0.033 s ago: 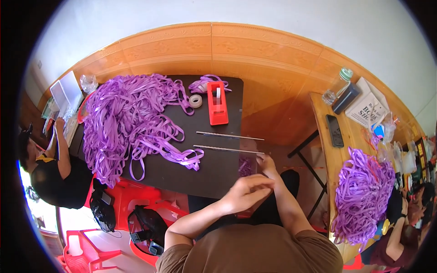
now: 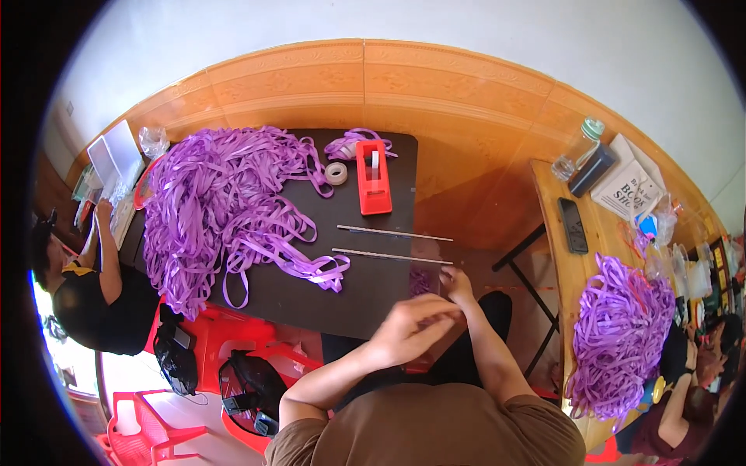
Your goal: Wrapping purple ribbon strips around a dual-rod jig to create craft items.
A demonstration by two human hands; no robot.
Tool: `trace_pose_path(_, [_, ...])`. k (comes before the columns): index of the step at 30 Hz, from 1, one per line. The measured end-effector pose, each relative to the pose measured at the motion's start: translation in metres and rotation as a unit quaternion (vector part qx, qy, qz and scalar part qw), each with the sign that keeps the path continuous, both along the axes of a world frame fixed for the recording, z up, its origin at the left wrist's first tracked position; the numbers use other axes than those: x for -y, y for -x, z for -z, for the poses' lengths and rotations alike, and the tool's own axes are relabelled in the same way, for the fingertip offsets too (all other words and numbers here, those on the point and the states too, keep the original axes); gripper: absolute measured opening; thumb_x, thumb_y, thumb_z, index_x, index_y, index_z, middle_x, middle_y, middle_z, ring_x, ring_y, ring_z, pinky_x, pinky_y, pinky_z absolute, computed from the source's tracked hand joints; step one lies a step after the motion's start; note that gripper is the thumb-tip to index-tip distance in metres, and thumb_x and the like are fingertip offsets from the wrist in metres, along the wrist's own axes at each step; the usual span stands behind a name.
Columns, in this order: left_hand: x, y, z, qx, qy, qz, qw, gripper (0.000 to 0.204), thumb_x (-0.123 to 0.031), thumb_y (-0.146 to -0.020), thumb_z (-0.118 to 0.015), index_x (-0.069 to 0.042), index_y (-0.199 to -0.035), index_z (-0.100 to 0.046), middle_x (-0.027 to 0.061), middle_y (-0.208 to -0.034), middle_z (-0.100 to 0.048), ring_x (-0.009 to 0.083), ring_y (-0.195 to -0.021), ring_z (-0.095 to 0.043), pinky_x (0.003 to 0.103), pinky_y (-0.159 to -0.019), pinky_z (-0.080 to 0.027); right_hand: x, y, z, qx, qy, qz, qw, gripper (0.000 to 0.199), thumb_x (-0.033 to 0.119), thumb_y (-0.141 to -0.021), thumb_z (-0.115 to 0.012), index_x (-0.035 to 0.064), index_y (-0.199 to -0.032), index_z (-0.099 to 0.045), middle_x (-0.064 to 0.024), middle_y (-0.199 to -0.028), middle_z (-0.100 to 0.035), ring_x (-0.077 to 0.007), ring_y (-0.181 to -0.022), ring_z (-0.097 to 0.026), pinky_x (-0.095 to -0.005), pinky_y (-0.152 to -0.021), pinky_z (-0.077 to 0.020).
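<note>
My left hand (image 2: 410, 330) and my right hand (image 2: 455, 286) meet at the near right corner of a dark table (image 2: 311, 304). The left hand's fingers curl toward the right hand. A small purple ribbon piece (image 2: 421, 281) lies just beside them; whether either hand grips it is hidden. Two thin metal rods (image 2: 392, 232) (image 2: 388, 255) lie side by side just beyond the hands. A big heap of purple ribbons (image 2: 217, 210) covers the table's left half. A red tape dispenser (image 2: 374, 180) and a tape roll (image 2: 336, 173) sit at the far edge.
A person in black (image 2: 93, 299) sits at the table's left end. Red plastic stools (image 2: 225, 342) and a black bag (image 2: 256, 388) stand below the table. A wooden bench (image 2: 553, 256) on the right carries a bottle (image 2: 581, 147), a phone (image 2: 573, 225) and another purple ribbon heap (image 2: 618, 334).
</note>
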State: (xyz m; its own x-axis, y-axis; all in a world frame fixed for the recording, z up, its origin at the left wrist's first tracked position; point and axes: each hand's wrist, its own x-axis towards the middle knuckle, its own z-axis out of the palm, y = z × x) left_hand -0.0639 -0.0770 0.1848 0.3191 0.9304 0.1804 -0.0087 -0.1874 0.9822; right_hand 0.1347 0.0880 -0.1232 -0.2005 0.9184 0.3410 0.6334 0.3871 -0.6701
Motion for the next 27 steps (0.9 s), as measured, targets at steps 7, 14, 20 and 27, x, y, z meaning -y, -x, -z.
trace_pose_path(7, [0.011, 0.088, 0.000, -0.489, -0.182, -0.423, 0.741, 0.023, -0.013, -0.071, -0.070, -0.003, -0.091, -0.064, 0.0097, -0.099, -0.059, 0.0310, -0.098, -0.050, 0.043, -0.081, -0.037, 0.061, -0.011, -0.068, -0.077, 0.187, 0.031, 0.979, 0.021, 0.013, -0.082, -0.065, -0.0036, -0.094, -0.066, -0.0098, -0.076, -0.066, -0.0167, -0.074, -0.065, -0.0273, -0.067, -0.0486])
trace_pose_path(14, [-0.001, 0.047, 0.035, -0.332, -0.306, -0.283, 0.846, 0.014, -0.003, -0.069, -0.065, -0.006, -0.083, -0.063, 0.0094, -0.083, -0.060, 0.0285, -0.078, -0.057, 0.040, -0.068, -0.042, 0.107, 0.037, -0.201, -0.253, 0.017, -0.115, 0.960, 0.026, -0.013, -0.079, -0.055, -0.0015, -0.101, -0.062, -0.0072, -0.093, -0.061, -0.0092, -0.076, -0.060, -0.0199, -0.064, -0.0453])
trace_pose_path(20, [0.000, 0.034, 0.036, -0.334, -0.340, -0.228, 0.849, 0.021, -0.005, -0.070, -0.064, -0.004, -0.091, -0.063, 0.0098, -0.080, -0.059, 0.0278, -0.075, -0.058, 0.039, -0.067, -0.044, 0.109, 0.066, -0.246, -0.188, -0.034, -0.247, 0.950, 0.037, -0.019, -0.069, -0.053, -0.0019, -0.101, -0.063, -0.0116, -0.095, -0.062, -0.0217, -0.075, -0.062, -0.0268, -0.065, -0.0477])
trace_pose_path(27, [0.006, 0.115, 0.040, -0.196, -0.197, -0.407, 0.870, 0.013, 0.007, -0.078, -0.061, 0.005, -0.091, -0.064, 0.0155, -0.084, -0.064, 0.0260, -0.075, -0.062, 0.031, -0.066, -0.047, 0.108, 0.053, -0.259, -0.449, 0.002, -0.107, 0.887, 0.013, -0.002, -0.091, -0.052, -0.0047, -0.100, -0.061, -0.0077, -0.084, -0.061, -0.0115, -0.067, -0.061, -0.0238, -0.059, -0.0522])
